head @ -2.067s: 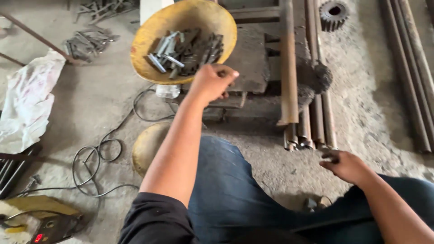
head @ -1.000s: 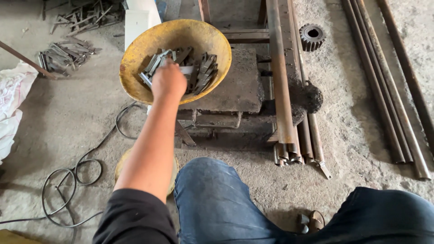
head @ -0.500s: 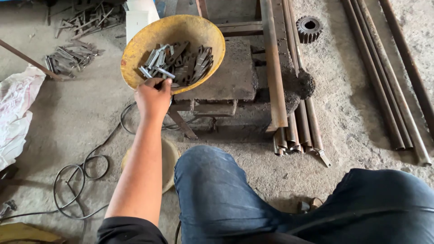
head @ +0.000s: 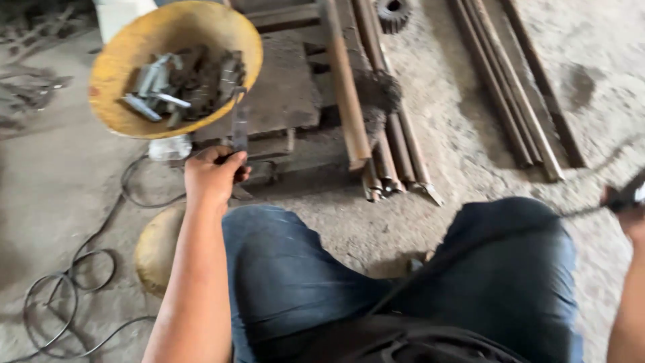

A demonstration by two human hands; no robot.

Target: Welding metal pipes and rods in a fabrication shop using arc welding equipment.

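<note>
From the head camera, looking down over the person's knees in blue jeans (head: 289,282), the left hand (head: 213,176) is reaching forward with its fingers (head: 236,161) curled tightly around the lower end of a flat grey metal piece (head: 239,124), which is standing nearly upright out of the fist. The top of that piece is lying just at the near rim of a yellow bowl (head: 222,33), which is tilting towards the camera and holding a loose heap of similar grey metal pieces (head: 178,84). The bowl is sitting at the left end of a dark, worn block (head: 285,94) on the concrete floor (head: 463,175), and a small white container (head: 168,148) is showing just under the bowl's near edge. To the right of the block, a bundle of rusty steel bars (head: 376,134) is lying lengthwise, with more long bars (head: 510,87) lying well apart further right and a dark gear wheel (head: 393,13) at the top edge. A black cable (head: 87,262) is coiling across the floor on the left, beside a second yellowish round shape (head: 158,249) partly hidden by the left forearm. The right hand (head: 630,208) is showing only at the right edge, blurred, with its fingers closed around a dark handle (head: 625,195); what that handle belongs to cannot be told.
</note>
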